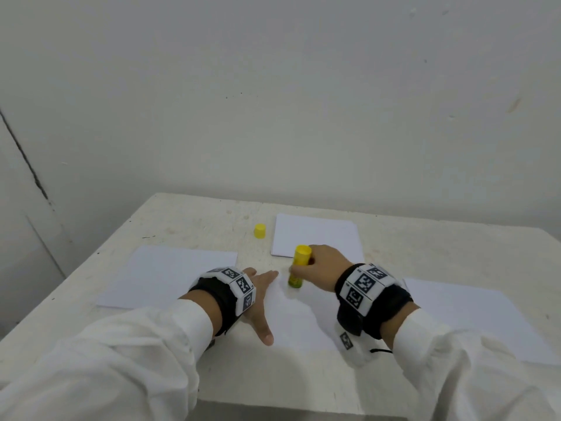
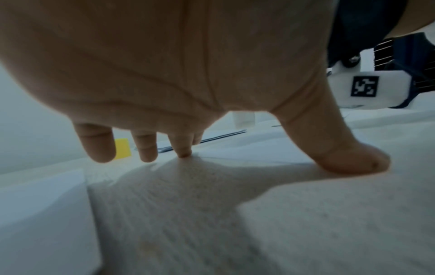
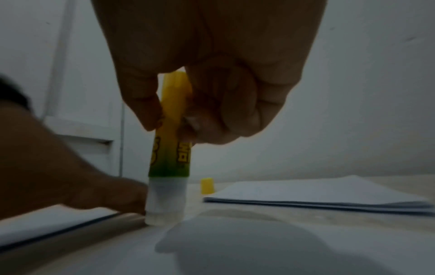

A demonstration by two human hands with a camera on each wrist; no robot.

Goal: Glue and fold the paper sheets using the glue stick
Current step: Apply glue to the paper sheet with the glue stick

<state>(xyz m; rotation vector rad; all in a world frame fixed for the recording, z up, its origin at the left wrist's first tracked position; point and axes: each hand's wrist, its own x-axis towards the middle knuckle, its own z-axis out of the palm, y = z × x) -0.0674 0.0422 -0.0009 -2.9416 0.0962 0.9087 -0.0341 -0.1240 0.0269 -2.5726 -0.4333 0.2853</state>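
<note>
My right hand [image 1: 315, 265] grips a yellow-and-green glue stick [image 1: 299, 265], uncapped and held tip down. Its clear tip [image 3: 164, 204] touches the far left corner of a white paper sheet [image 1: 300, 317] lying in front of me. My left hand [image 1: 258, 296] lies flat with straight, spread fingers on that sheet's left side, fingertips [image 2: 184, 152] and thumb pressing down. The glue stick [image 3: 170, 130] is pinched between thumb and fingers of my right hand [image 3: 200, 93]. The yellow cap [image 1: 260, 231] stands upright on the table behind.
A stack of white sheets [image 1: 315, 235] lies at the back of the worn white table [image 1: 188, 220]. One single sheet [image 1: 164, 275] lies to the left and another [image 1: 473, 317] to the right. A plain wall rises right behind the table.
</note>
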